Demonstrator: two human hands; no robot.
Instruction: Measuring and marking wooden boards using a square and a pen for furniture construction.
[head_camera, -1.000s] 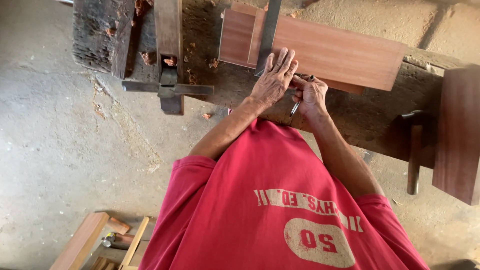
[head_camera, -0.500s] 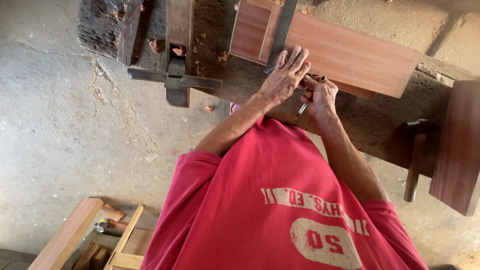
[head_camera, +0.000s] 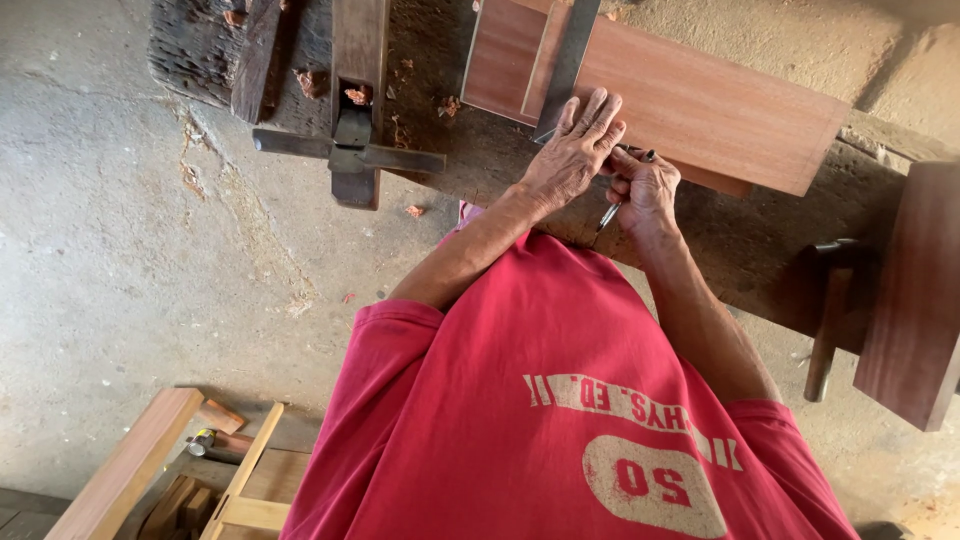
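Dusty concrete floor (head_camera: 120, 250), rough workbench (head_camera: 740, 240)

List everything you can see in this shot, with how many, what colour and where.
workbench: one, dark worn wood, across the top
board: one, reddish brown, flat on the workbench
square blade: one, grey metal, lying across the board
wooden hand plane: one, dark brown, on the workbench's left part
second board: one, reddish brown, at the right edge
hammer: one, dark, hanging off the workbench beside the second board
wood offcuts: several, pale, on the floor at lower left
left hand: pressing on the square blade and board
right hand: grip on a pencil, at the board's near edge
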